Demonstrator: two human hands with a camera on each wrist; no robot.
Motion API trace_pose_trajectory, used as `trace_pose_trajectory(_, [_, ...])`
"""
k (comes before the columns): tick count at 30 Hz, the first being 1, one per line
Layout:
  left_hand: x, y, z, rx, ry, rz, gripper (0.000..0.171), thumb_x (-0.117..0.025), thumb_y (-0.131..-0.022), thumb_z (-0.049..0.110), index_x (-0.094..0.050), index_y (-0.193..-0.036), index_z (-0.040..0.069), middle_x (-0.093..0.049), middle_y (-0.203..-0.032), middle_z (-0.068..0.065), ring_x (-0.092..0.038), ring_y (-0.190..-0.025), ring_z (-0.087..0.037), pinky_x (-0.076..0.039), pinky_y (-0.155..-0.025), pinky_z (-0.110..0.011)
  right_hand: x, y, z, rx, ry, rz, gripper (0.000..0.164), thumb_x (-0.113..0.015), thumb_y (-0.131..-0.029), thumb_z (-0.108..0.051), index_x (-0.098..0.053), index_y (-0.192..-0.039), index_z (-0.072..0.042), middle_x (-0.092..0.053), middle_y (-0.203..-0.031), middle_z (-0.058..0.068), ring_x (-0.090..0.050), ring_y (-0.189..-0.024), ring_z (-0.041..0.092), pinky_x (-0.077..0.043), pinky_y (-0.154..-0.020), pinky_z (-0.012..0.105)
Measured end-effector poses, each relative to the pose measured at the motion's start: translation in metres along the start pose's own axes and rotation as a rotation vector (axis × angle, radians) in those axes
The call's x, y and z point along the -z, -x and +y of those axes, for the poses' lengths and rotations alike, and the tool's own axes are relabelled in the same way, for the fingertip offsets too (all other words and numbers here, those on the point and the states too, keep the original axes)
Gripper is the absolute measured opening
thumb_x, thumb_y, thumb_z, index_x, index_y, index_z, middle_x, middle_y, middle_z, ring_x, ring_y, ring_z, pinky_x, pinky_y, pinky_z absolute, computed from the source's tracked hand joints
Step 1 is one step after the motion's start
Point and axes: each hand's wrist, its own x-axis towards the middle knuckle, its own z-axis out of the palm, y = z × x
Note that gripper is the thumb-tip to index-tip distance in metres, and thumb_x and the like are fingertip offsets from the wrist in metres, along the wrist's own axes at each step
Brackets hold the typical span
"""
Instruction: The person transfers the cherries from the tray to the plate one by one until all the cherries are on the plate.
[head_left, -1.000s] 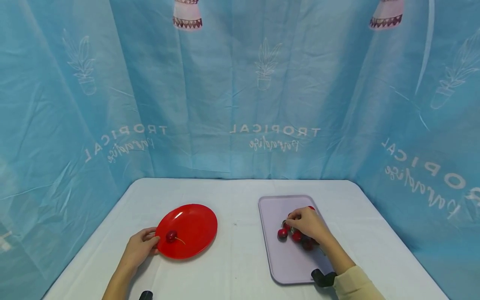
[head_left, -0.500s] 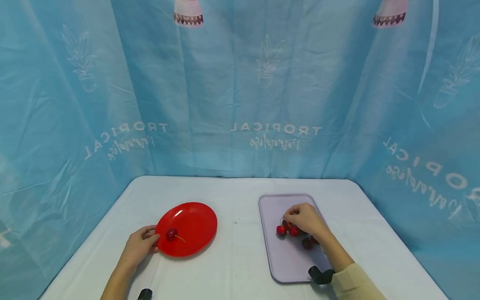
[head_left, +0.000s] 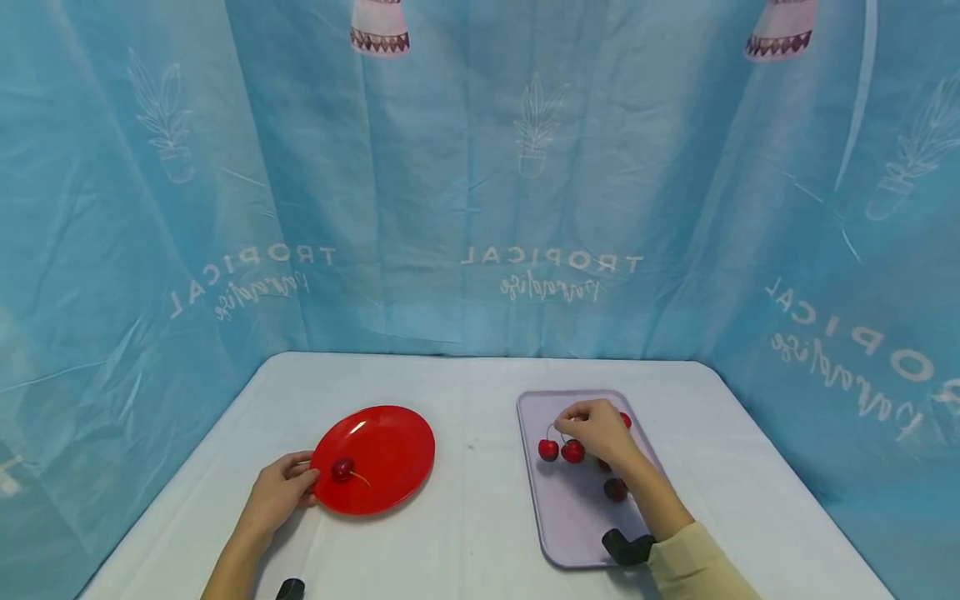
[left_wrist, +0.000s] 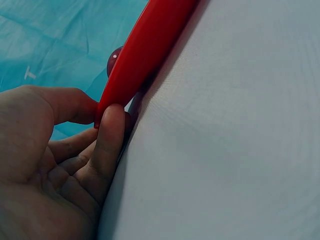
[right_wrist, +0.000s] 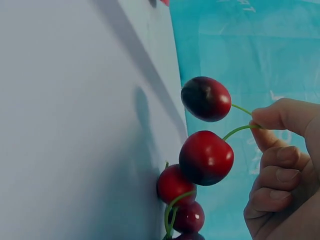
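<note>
On the left of the head view, my left hand (head_left: 276,493) pinches the near-left rim of a red plate (head_left: 393,454). In the left wrist view the rim (left_wrist: 132,65) sits between thumb and finger. One dark red cherry (head_left: 342,469) with a stem lies on the plate. Over the lilac tray (head_left: 558,533), my right hand (head_left: 602,429) pinches the green stems of a cherry pair between thumb and fingertip. The upper cherry (right_wrist: 206,99) and lower cherry (right_wrist: 206,158) hang apart from the surface in the right wrist view. Beneath my right hand and forearm, other cherries (head_left: 616,489) are partly hidden.
A white-covered table (head_left: 472,500) bears the plate and tray, with white cloth between them. Blue printed curtains (head_left: 465,308) stand behind and on both sides. Black wrist camera parts (head_left: 628,547) show near each forearm.
My right hand has drawn left and lifted the two cherries by their stems, away from the others on the tray. The left hand and plate stay put.
</note>
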Motion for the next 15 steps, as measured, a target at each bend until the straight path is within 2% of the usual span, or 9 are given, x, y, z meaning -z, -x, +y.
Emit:
trace_pose_trajectory(8, [0.000,0.001,0.000,-0.003,0.007,0.000,0.049,-0.057,-0.095,0.017,-0.042,-0.135,-0.008,-0.056,-0.118,-0.029,-0.063,-0.072,-0.019,-0.055,-0.064,-0.025,-0.007,0.000,-0.006,0.008,-0.041,0.006,0.011,-0.073,-0.082,-0.025,-0.075,-0.086,-0.015,-0.066,-0.082,0.000,-0.055,-0.075,0.021,-0.049,-0.062,0.031])
trace_pose_trajectory(15, [-0.001,0.002,0.001,0.000,0.012,0.010,0.048,-0.056,-0.094,0.015,-0.043,-0.134,-0.007,-0.057,-0.118,-0.028,-0.063,-0.072,-0.019,-0.055,-0.063,-0.024,-0.013,-0.002,-0.008,-0.013,-0.089,-0.022,0.012,-0.074,-0.082,-0.027,-0.075,-0.087,-0.016,-0.065,-0.082,0.001,-0.055,-0.072,0.022,-0.050,-0.059,0.032])
